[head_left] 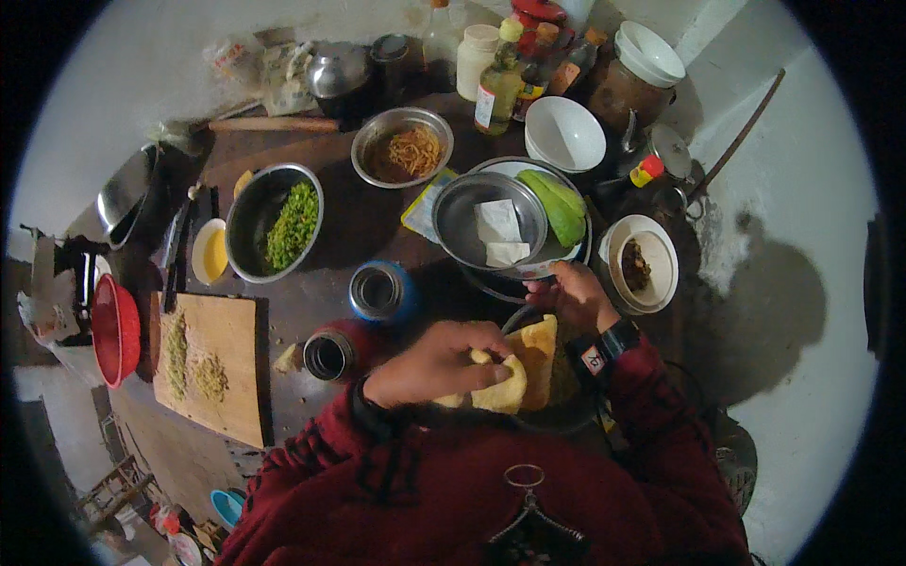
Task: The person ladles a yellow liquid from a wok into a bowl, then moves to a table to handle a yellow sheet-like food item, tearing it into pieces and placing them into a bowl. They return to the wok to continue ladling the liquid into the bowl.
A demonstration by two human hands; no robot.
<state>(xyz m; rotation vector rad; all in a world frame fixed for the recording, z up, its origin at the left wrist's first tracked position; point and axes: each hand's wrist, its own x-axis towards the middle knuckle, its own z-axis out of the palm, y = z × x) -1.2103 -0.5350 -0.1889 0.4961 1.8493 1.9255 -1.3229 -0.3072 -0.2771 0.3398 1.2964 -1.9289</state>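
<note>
My left hand [439, 363] is closed on a soft, spongy yellow piece [502, 389] that looks like flatbread. Behind it, a larger yellow slab [540, 354] of similar stuff stands tilted in a dark round vessel [566, 415], mostly hidden by my hands and body. With thumb and fingers, my right hand [583, 297] grips the near rim of a pale enamel dish [530, 271]. That dish carries long green vegetables [559, 208] and a steel bowl [455, 222] with two white blocks [498, 222] inside, perhaps tofu.
Two open flasks, blue [401, 288] and red [359, 344], stand left of my hands. Farther off are a steel bowl of chopped greens [293, 226], a bowl of brown shreds [411, 151], a cutting board [241, 330], bottles [495, 99] and a white bowl [651, 292].
</note>
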